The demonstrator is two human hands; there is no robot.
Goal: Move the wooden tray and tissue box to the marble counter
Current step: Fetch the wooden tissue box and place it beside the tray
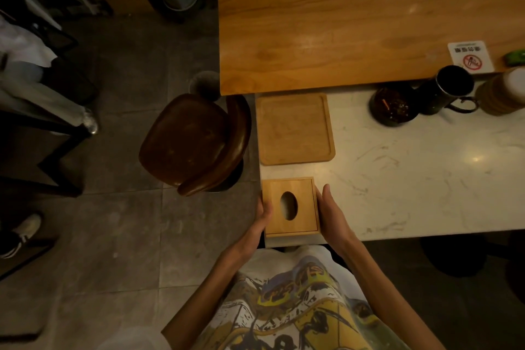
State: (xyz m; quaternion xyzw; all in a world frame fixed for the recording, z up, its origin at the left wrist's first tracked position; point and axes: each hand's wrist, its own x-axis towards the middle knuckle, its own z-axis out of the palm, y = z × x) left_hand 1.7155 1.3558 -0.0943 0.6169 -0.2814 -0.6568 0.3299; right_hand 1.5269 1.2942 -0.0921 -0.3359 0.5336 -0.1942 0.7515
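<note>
The wooden tissue box point(301, 224), square with an oval slot in its lid, sits at the near left corner of the white marble counter point(412, 173). My left hand point(262, 220) presses its left side and my right hand point(331, 214) its right side, so both hold the box between them. The flat wooden tray point(294, 128) lies on the marble just beyond the box, against the counter's left edge, with nothing on it.
A higher wooden table point(355, 25) borders the marble at the back. A dark ashtray point(393, 106), a black mug point(449, 91) and a no-smoking sign point(470, 57) stand at the back right. A brown leather chair point(196, 142) is left of the counter. Someone's legs point(42, 99) show at far left.
</note>
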